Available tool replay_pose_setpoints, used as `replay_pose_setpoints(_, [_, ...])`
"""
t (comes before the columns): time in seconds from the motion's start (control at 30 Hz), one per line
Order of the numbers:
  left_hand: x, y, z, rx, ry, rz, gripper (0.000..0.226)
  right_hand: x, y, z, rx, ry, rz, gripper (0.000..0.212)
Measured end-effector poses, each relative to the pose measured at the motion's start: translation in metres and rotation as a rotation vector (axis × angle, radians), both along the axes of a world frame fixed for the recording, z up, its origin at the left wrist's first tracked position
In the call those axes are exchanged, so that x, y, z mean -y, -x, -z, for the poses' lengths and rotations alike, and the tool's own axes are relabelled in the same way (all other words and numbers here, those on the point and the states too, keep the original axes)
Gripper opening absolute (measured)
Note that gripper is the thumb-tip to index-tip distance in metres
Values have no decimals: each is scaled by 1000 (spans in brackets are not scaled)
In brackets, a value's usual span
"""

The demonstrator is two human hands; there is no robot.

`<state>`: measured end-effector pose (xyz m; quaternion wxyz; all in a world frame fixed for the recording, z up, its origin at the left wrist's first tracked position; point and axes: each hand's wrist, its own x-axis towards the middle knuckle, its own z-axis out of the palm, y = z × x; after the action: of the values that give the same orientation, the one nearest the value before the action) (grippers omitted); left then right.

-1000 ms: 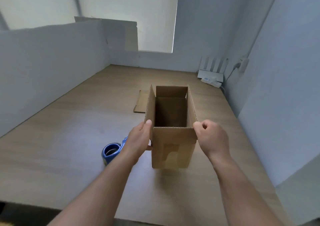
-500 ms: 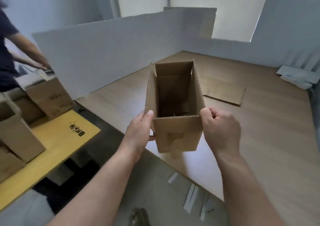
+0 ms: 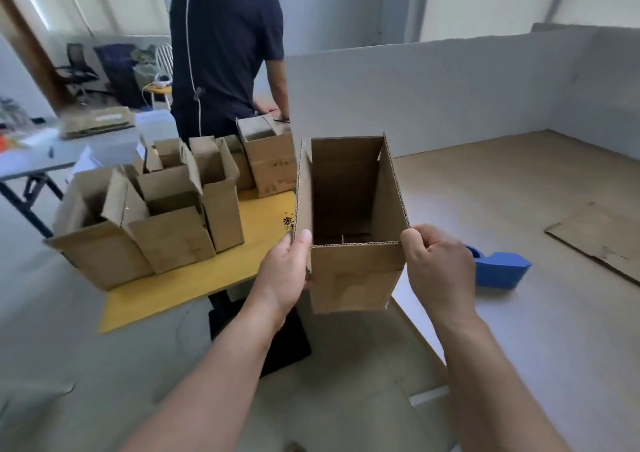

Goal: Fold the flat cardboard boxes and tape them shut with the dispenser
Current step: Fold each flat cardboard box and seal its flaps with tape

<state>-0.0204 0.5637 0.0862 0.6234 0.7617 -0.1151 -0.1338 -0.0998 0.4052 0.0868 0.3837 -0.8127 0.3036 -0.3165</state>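
Wooden tabletop [image 3: 519,330] and pale floor lie beneath an open cardboard box [image 3: 353,275] held up in both hands.
The box is upright with its top flaps standing open. The left hand [image 3: 284,275] grips its left wall, thumb up at the rim, and the right hand [image 3: 440,271] pinches its near right corner with curled fingers. Just right of the box a blue tape dispenser [image 3: 498,271] sits on the tabletop, with a flat cardboard sheet [image 3: 602,240] farther right. Left of the box, open boxes [image 3: 173,237] crowd a yellow table [image 3: 256,230]. A person in a dark shirt [image 3: 225,46] stands beyond them, and a white partition [image 3: 450,88] rises behind the box.
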Motion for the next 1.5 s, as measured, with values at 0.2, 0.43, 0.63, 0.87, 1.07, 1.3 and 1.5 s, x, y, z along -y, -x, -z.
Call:
replay_pose_setpoints(0.2, [-11, -68, 14, -7, -39, -103, 47, 0, -85, 10, -41, -32, -125, 27])
replay_pose_setpoints(0.43, [-4, -161, 39, -56, -66, -131, 50, 18, -189, 31, -101, -144, -221, 27])
replay_pose_setpoints(0.63, [-2, -218, 63, -129, -157, -139, 49, 24, -256, 54, -222, -150, -303, 27])
replay_pose_setpoints(0.87, [2, -249, 53, 106, -699, -149, 45, 54, -307, 55, -297, -95, -528, 28])
replay_pose_setpoints(1.07, [11, -271, 28, 391, -1118, -236, 31, 68, -337, 55, -344, -11, -644, 33])
replay_pose_setpoints(1.3, [17, -299, 19, 500, -1247, -335, 34, 71, -369, 54, -313, 12, -714, 37])
replay_pose_setpoints(1.5, [11, -317, 18, 429, -1223, -350, 26, 61, -387, 56, -302, 8, -729, 34])
